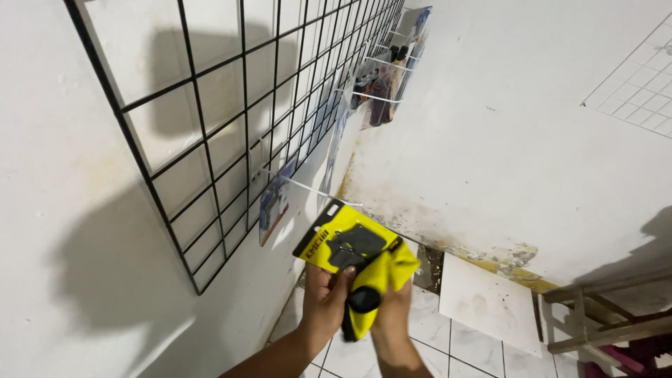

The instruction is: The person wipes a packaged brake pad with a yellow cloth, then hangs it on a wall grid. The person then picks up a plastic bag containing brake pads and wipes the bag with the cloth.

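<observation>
While both forearms rise from 6 o'clock, the left hand [325, 297] pinches a yellow pack [341, 239] by its lower edge, thumb on its face, and the right hand [392, 308] curls shut around more packs [374, 283]. At 10 o'clock a black grid [231, 126] hangs on the white wall [504, 140], a hook [311, 187] just above the pack; below lies tiled floor [476, 350].

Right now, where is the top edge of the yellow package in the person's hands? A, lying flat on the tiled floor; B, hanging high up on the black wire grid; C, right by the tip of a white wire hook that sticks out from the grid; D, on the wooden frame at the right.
C: both hands, left hand and right hand, hold the yellow package with its top edge at the tip of the white wire hook on the black wire grid.
</observation>
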